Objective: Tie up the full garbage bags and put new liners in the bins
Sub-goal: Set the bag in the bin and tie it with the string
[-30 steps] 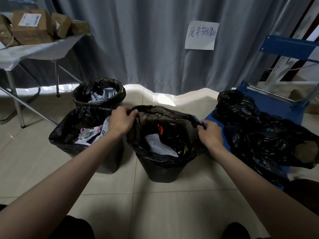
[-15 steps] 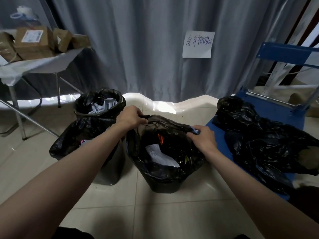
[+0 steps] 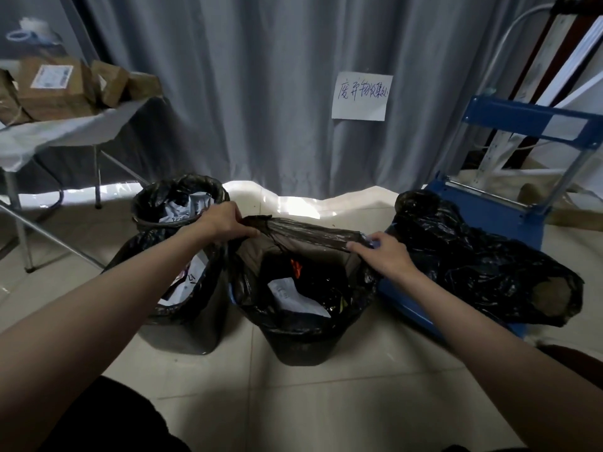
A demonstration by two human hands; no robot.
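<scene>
Three black bins with black liners stand on the tiled floor. The middle bin [image 3: 301,349] holds a full garbage bag [image 3: 303,233] with paper and wrappers inside. My left hand [image 3: 225,223] grips the bag's left rim, and my right hand [image 3: 381,252] grips its right rim. The rim is pulled up and stretched taut between them. A second full bin [image 3: 192,324] stands to the left, partly behind my left forearm. A third bin [image 3: 156,203] with paper in it stands behind that one.
A blue hand cart [image 3: 489,216] at the right carries a heap of black garbage bags [image 3: 473,259]. A grey curtain [image 3: 261,93] with a paper sign [image 3: 361,96] hangs behind. A folding table [image 3: 65,135] with cardboard boxes stands at the left.
Both hands have lifted the middle bag's rim off the bin and pulled it up and taut. The head camera has tilted slightly upward.
</scene>
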